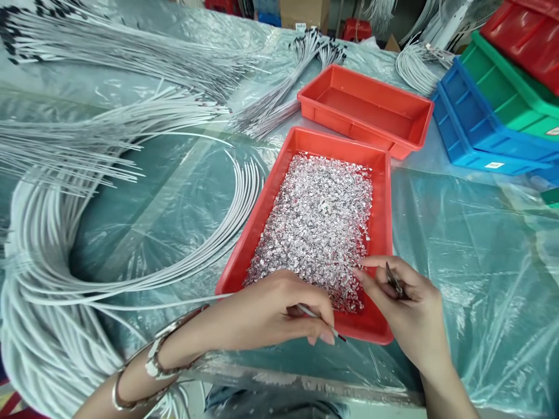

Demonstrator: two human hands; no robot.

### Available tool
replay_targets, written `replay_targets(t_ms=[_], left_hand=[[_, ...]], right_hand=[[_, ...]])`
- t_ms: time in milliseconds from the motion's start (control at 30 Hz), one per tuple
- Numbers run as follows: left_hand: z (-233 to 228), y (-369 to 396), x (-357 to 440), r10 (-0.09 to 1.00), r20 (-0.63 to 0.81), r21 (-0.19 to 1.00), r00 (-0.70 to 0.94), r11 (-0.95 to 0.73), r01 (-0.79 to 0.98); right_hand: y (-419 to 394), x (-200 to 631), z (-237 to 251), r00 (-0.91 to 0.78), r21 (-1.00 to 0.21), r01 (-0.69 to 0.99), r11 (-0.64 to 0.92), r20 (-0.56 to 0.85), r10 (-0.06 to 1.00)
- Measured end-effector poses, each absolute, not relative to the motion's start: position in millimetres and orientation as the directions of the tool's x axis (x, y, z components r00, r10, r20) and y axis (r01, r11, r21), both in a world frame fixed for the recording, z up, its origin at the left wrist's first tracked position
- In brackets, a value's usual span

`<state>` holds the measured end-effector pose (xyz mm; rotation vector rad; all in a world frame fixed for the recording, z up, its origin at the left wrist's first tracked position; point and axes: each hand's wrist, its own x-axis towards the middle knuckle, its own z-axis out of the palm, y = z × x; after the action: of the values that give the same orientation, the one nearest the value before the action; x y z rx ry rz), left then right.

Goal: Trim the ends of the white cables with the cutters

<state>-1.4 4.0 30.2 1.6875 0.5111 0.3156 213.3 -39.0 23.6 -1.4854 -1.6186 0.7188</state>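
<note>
My left hand pinches the end of a thin white wire whose dark tip sticks out over the near rim of a red tray. The tray holds a heap of several small shiny metal pieces. My right hand rests at the tray's near right corner, its fingertips touching the metal pieces. It holds a small dark metal tool between thumb and fingers. Bangles sit on my left wrist.
A large coil of white wires lies at the left, with more wire bundles across the back. An empty red tray stands behind the full one. Blue, green and red bins are stacked at the right. Clear plastic sheeting covers the table.
</note>
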Motion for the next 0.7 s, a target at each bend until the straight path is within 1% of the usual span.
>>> replay_targets(t_ms=[67, 167, 267, 400, 533, 700], left_hand=[[31, 3, -1, 0.526, -0.051, 0.975, 0.849, -0.158, 0.157], [33, 3, -1, 0.544, -0.009, 0.969, 0.839, -0.203, 0.142], [33, 4, -2, 0.560, 0.009, 0.964, 0.829, -0.224, 0.141], [34, 4, -3, 0.569, 0.006, 0.969, 0.823, -0.206, 0.135], [34, 3, -3, 0.580, 0.012, 0.969, 0.815, -0.206, 0.133], [33, 3, -1, 0.590, -0.020, 0.968, 0.807, -0.191, 0.163]], right_hand=[[-40, 215, 25, -0.014, -0.866, 0.476, 0.151, 0.164, 0.986], [-42, 219, 32, -0.172, -0.917, 0.360, 0.172, 0.116, 0.978], [-43, 221, 37, -0.301, -0.950, 0.285, 0.131, 0.042, 0.953], [-42, 219, 36, -0.361, -0.955, 0.282, 0.098, -0.011, 0.932], [-38, 215, 35, -0.405, -0.957, 0.261, 0.126, 0.010, 0.914], [-39, 215, 36, -0.420, -0.969, 0.200, 0.144, 0.048, 0.906]])
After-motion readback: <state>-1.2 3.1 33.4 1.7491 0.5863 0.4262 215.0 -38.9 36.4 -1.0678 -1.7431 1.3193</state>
